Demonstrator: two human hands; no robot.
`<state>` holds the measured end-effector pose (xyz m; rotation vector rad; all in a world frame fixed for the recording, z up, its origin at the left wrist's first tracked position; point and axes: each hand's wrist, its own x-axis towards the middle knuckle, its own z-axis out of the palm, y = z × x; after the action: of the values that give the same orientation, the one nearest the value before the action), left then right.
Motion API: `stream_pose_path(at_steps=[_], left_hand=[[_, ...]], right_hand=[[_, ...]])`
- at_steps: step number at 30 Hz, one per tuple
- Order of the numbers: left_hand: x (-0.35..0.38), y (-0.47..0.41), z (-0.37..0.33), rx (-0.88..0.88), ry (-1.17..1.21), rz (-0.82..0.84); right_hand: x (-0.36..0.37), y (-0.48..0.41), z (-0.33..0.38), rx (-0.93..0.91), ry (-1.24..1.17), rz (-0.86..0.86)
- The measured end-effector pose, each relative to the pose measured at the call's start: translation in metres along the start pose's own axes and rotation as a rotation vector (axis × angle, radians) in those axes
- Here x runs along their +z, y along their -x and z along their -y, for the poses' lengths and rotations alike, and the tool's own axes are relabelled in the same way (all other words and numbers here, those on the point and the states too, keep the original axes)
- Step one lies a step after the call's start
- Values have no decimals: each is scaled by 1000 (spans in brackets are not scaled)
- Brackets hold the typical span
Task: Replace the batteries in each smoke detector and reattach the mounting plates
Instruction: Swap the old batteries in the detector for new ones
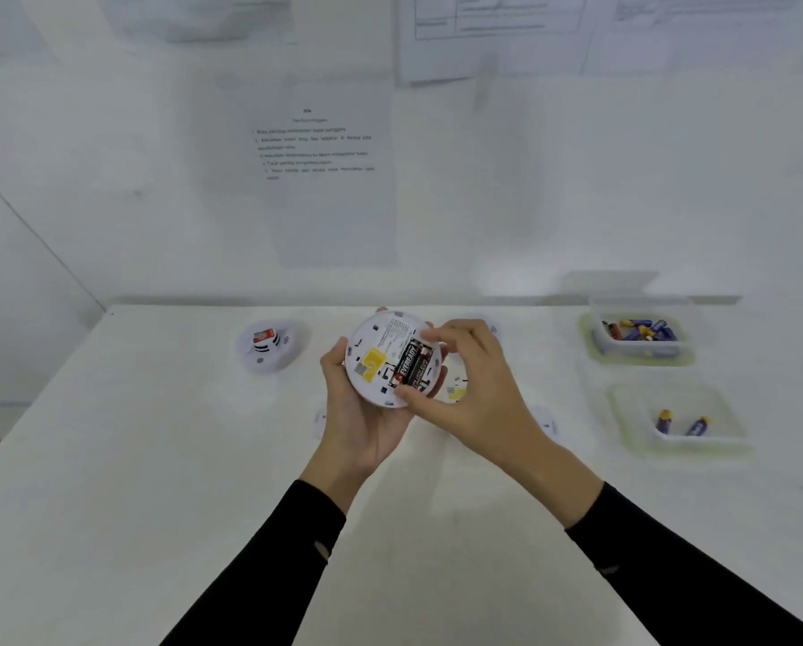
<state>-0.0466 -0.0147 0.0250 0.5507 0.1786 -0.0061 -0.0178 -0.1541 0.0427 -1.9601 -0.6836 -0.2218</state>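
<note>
My left hand [357,417] cups a round white smoke detector [381,352] from below, its back facing me, held above the table. Two black batteries [411,361] lie side by side in its compartment, next to a yellow label. My right hand [469,384] pinches the right-hand battery, thumb at its lower end and fingertips at its upper end. A second detector [271,342] lies on the table to the left. Another detector [455,393] lies mostly hidden behind my right hand. White mounting plates [321,419] [547,424] peek out beside my wrists.
A clear tub [641,354] at the right back holds several blue and dark batteries. A nearer clear tub [632,412] holds two blue batteries [681,422]. The white table [157,459] ends at a wall with a printed sheet [325,170].
</note>
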Motion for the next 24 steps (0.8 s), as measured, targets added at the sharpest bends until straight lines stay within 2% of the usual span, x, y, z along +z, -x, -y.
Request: stream_pose_path(at_steps=[14, 18, 24], left_hand=[[72, -20, 88, -56, -7, 82], [83, -25, 111, -41, -11, 84], [100, -34, 146, -34, -19, 55]], right_hand=[[-103, 29, -35, 31, 88, -58], [-123, 36, -52, 64, 190, -55], [-144, 42, -75, 90, 267, -149]])
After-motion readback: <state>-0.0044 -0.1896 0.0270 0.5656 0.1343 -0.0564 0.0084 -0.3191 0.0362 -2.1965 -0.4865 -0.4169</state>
